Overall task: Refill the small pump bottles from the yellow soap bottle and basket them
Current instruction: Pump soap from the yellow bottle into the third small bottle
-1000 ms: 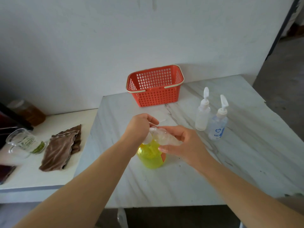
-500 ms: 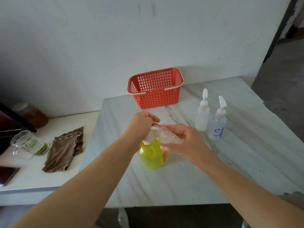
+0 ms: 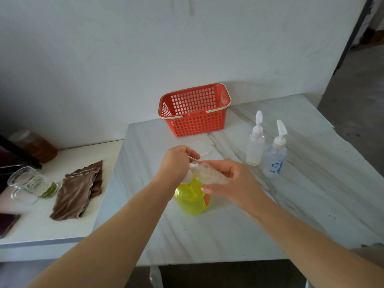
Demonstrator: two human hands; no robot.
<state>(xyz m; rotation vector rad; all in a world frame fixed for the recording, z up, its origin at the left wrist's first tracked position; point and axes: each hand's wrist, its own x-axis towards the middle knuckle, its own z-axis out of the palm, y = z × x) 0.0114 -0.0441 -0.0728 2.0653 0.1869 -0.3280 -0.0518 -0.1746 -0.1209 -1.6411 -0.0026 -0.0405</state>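
My right hand [image 3: 234, 181] grips a small clear bottle [image 3: 209, 173] tilted above the yellow soap bottle [image 3: 192, 199]; my left hand [image 3: 176, 163] pinches its pump cap. Two pump bottles [image 3: 265, 146] wait on the table; the basket [image 3: 194, 123] holds nothing, so most remains.

yellow soap bottle [image 3: 192, 201]: top hidden behind both hands | clear bottle [image 3: 209, 175]: neck covered by left hand [image 3: 176, 164] | phone [image 3: 7, 223]: cut off at left edge
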